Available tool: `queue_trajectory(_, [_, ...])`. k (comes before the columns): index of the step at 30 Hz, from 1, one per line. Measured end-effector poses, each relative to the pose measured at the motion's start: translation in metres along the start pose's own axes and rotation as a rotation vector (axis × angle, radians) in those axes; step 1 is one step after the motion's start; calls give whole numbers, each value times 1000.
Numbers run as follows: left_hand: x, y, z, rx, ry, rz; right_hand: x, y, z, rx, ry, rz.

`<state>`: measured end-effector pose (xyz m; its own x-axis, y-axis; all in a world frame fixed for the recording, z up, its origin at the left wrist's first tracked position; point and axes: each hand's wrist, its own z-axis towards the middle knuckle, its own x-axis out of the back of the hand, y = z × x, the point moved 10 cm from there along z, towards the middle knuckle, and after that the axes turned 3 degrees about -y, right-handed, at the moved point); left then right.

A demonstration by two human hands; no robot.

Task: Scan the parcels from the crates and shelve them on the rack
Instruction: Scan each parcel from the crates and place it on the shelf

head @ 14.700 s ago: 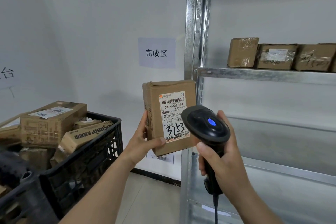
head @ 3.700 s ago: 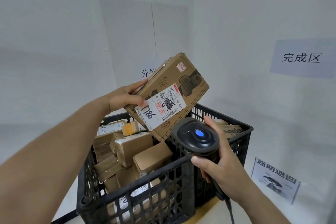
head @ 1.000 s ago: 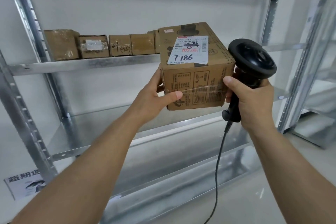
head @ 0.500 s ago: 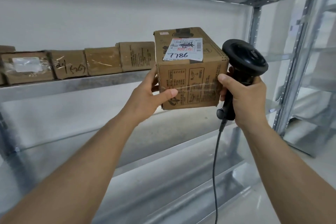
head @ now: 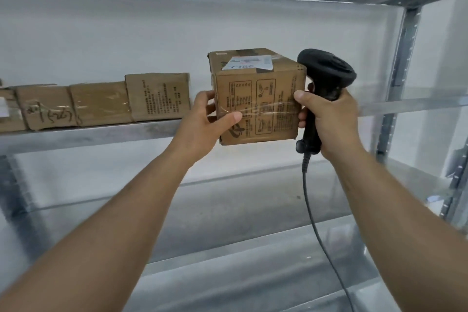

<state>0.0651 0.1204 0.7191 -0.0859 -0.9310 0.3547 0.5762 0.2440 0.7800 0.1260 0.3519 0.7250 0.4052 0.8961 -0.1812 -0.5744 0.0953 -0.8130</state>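
Brown cardboard parcel (head: 255,106), boxy and taped with glossy clear film, is being held upright, printed face toward the camera, white label (head: 247,63) facing up. The left hand (head: 202,121) is gripping its left edge, thumb across the front; the right hand (head: 326,119) is pressing its right edge while clutching a black corded handheld scanner (head: 325,76). Left of the left hand, a row of brown taped boxes (head: 101,104) is sitting on the galvanised steel rack shelf (head: 88,135); open shelf room is lying behind the hands.

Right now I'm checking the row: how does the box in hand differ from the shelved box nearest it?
The held box is in the air, both hands on it; the nearest shelved box rests on the shelf. The held box looks bigger and bears a white label on top; the shelved one shows none. Both are brown, printed cardboard.
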Motion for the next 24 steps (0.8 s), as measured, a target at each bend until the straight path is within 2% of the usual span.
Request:
queue_trajectory(8, [14,3,29,10,189,237,-37,35,65,-96,-110,67])
queue_trajectory(13, [22,-24,51,129,188,318,-51,56,90,-147,-102,31])
queue_trajectory(18, [40,-35,71,152,323,664,-70,73,107,-181,-137,-38])
queue_trajectory(24, [54,-43,77,213,407,707,-89,84,115,-197,-169,-76])
